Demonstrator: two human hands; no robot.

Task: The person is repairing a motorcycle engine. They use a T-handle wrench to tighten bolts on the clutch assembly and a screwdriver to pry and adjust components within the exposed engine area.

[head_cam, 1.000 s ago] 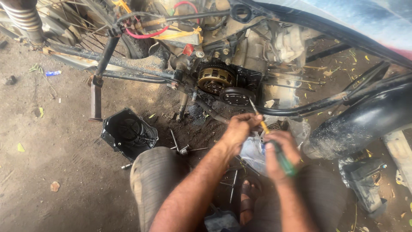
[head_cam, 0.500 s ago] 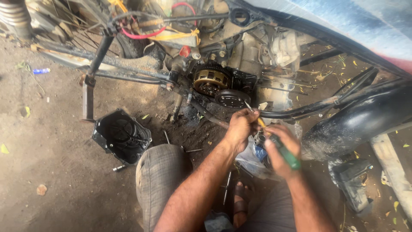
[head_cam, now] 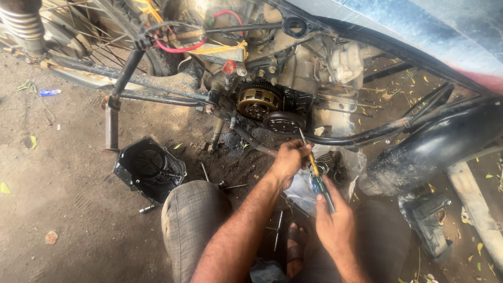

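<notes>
Head view shows the left hand (head_cam: 289,161) closed around the upper shaft of a screwdriver (head_cam: 316,173), just below the black engine part (head_cam: 283,123); the right hand (head_cam: 335,220) is clamped on its green handle, lower and nearer the body; the tip points up toward the exposed clutch (head_cam: 257,102) of the motorcycle; a black engine cover (head_cam: 149,169) lies on the dirt floor (head_cam: 63,209), well apart to the left, beside the person's knee (head_cam: 194,209).

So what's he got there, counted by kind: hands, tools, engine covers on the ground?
Hands: 2, left hand and right hand, both gripping the tool
Screwdrivers: 1, screwdriver with green-yellow handle
Black engine covers: 1, engine cover on the dirt
Total: 4
</notes>
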